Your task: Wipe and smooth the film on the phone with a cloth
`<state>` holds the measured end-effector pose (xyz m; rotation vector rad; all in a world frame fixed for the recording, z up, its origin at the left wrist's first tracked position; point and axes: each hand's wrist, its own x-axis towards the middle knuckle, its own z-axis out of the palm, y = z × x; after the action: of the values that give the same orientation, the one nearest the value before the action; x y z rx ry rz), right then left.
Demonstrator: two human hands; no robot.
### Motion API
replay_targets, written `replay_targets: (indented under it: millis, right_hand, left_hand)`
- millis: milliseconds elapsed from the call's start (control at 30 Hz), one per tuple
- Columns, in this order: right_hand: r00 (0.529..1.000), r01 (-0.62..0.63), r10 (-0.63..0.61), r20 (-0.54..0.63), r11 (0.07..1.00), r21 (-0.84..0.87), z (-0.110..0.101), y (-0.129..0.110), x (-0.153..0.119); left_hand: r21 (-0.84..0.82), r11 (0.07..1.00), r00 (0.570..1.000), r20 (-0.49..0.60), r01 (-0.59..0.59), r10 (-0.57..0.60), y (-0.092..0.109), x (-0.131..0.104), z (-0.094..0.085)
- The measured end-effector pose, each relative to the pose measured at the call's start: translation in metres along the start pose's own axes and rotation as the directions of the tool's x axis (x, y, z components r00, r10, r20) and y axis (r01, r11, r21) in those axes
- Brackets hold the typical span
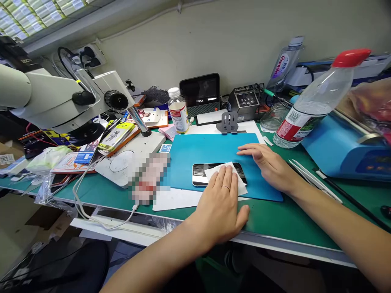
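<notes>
A smartphone (pixel 200 175) with a dark, reflective face lies on a blue mat (pixel 195 148). Over its middle and right part is spread a white wipe (pixel 242 188). My left hand (pixel 221 199), a ring on one finger, presses down on the wipe with its fingers stretched flat and its thumb out to the side. To the right of the phone, my right hand (pixel 269 165) is at the mat's right side with fingers extended and nothing in them. Whether its palm touches the mat I cannot tell. A white sheet (pixel 177 199) lies partly under the mat's near edge.
A microscope (pixel 55 97) stands at left, with booklets (pixel 117 136) on its base. Behind the mat are a drink bottle (pixel 179 112), a dark screen device (pixel 200 91) and a black control box (pixel 244 101). A red-capped spray bottle (pixel 311 106) and blue machine (pixel 336 142) stand at right; tweezers (pixel 314 179) lie nearby.
</notes>
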<state>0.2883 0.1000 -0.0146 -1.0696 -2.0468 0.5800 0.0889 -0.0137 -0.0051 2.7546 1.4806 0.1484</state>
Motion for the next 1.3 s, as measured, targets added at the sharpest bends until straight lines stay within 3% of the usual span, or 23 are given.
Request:
replay_targets:
  millis: [300, 600, 1000, 1167, 1300]
  right_hand:
    - [1.0, -0.017, 0.017, 0.017, 1.0, 0.0, 0.0, 0.001, 0.001]
    - [1.0, -0.022, 0.022, -0.01, 1.0, 0.007, -0.001, 0.001, -0.001]
    - [1.0, -0.003, 0.003, -0.021, 1.0, 0.028, -0.004, -0.001, -0.002]
    - [1.0, 0.004, -0.003, -0.018, 1.0, 0.025, -0.004, 0.0, -0.002]
    - [1.0, 0.005, -0.004, -0.029, 1.0, 0.021, -0.004, -0.001, -0.002]
  left_hand:
    - [0.14, 0.99, 0.998, -0.068, 0.003, 0.007, 0.007, 0.006, 0.008]
    - [0.127, 0.991, 0.994, -0.092, -0.047, 0.059, -0.005, 0.017, 0.01]
    - [0.139, 0.988, 0.993, -0.079, -0.075, 0.086, 0.002, -0.042, 0.013]
    - [0.223, 0.97, 0.996, 0.019, -0.093, 0.091, 0.007, -0.044, 0.013]
    - [0.172, 0.978, 0.993, -0.005, -0.119, 0.122, -0.001, -0.04, 0.01]
